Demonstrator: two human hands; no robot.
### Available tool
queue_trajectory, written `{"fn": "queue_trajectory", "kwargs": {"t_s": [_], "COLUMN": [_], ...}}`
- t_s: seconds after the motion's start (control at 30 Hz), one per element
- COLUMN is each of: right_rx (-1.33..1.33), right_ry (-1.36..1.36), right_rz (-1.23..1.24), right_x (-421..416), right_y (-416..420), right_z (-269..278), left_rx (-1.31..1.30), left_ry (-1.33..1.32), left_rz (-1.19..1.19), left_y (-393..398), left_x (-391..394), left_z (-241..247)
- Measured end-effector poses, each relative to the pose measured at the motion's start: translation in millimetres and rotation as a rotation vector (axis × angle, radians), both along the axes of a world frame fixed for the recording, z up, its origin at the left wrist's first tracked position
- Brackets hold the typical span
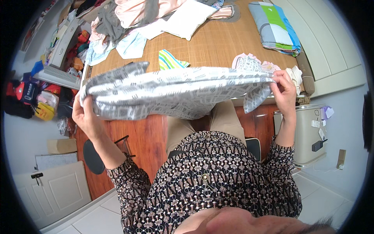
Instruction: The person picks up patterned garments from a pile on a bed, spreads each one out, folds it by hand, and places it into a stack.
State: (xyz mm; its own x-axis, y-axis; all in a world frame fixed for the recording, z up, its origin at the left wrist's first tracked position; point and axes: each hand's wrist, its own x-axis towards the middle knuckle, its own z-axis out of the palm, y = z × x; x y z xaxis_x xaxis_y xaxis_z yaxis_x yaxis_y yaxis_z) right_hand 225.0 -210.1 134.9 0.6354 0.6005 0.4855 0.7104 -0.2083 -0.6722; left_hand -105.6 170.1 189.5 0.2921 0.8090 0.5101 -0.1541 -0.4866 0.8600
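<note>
A white cloth with a grey and black print (175, 90) is stretched sideways in the air before me, above my lap and the near edge of the bed. My left hand (86, 117) pinches its left end between thumb and fingers. At the right end, my right hand (283, 89) grips a corner, and a loose flap hangs beneath it. Just beyond the cloth lie a striped yellow, green and blue cloth (171, 60) and a pink-edged printed piece (246, 62) on the bamboo mat (210, 44). The cloth's folds hide part of the near bed edge.
Farther back lie a white pillow (191, 17), pink and grey bedding (137, 13) and a folded blue and green quilt (273, 26). Bags (45, 109) crowd the left wall. A beige cabinet (309, 131) stands at right, a dark round stool (93, 156) at left.
</note>
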Motion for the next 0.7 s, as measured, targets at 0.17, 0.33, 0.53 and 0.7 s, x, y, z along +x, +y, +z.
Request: {"fn": "queue_trajectory", "kwargs": {"t_s": [0.17,0.33,0.53,0.7], "right_rx": [-0.05,-0.055,-0.065,-0.045], "right_ry": [0.052,0.205,0.411,0.3], "right_rz": [0.151,0.312,0.429,0.602], "right_x": [-27,-41,-63,-108], "right_y": [5,32,75,106], "right_z": [15,12,-9,-18], "left_rx": [-0.273,-0.206,0.111,0.185], "left_ry": [-0.38,0.1,0.751,0.742], "left_rz": [-0.511,-0.404,-0.566,-0.714], "left_y": [5,-7,-55,-108], "left_x": [-33,-10,29,69], "left_z": [-11,-28,-45,-89]}}
